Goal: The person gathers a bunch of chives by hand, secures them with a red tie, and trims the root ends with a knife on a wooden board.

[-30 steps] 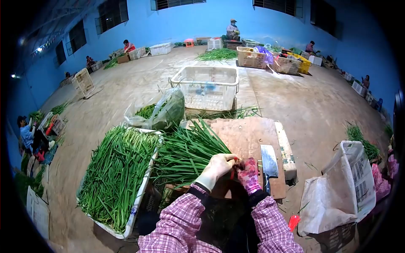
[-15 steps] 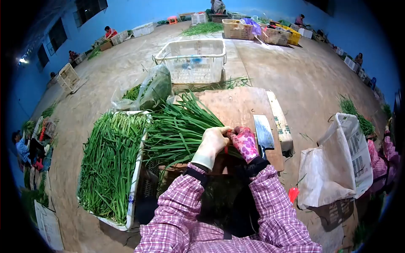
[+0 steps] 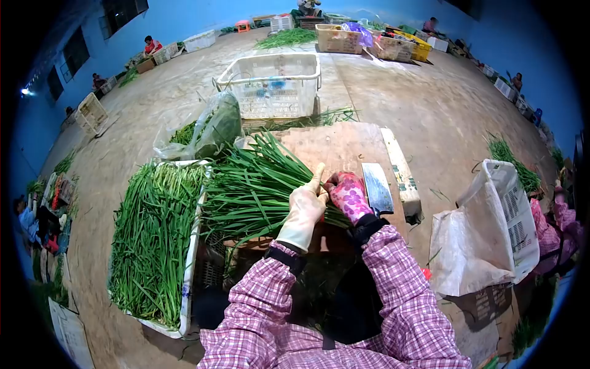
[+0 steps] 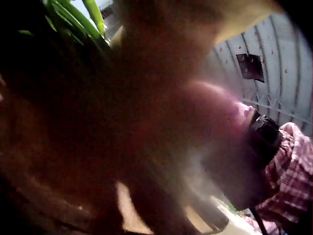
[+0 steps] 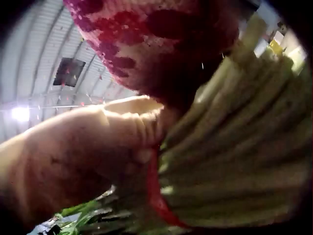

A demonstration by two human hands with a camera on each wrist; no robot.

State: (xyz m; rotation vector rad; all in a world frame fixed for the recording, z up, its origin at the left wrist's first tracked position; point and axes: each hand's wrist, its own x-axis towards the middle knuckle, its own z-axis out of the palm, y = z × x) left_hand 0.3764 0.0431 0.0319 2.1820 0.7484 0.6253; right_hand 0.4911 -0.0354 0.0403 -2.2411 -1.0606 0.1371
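Observation:
A thick bunch of garlic chives (image 3: 261, 190) lies on the wooden board (image 3: 350, 144), leaves pointing left. Around its pale stems runs a red tie (image 5: 155, 191). My left hand (image 3: 305, 206), in a cream glove, is at the top of the bunch and pinches the tie, its index finger pointing up. Close beside it, my right hand (image 3: 348, 194) in a pink flowered glove curls its fingers at the tie; their tips are hidden. A cleaver (image 3: 377, 186) lies just right of that hand, its handle hidden. The left wrist view is mostly dark and blurred.
A white crate (image 3: 198, 246) heaped with chives stands left of the board. Behind are a clear plastic bag (image 3: 215, 126) of greens and a white basket (image 3: 270, 104). At right stands a crate draped with a white sack (image 3: 461, 246). People sit among baskets farther off.
The head view has tilted downward. My left index finger has straightened upward from the tie, and my right hand has turned, its wrist now covering the cleaver's handle. The bunch stays put.

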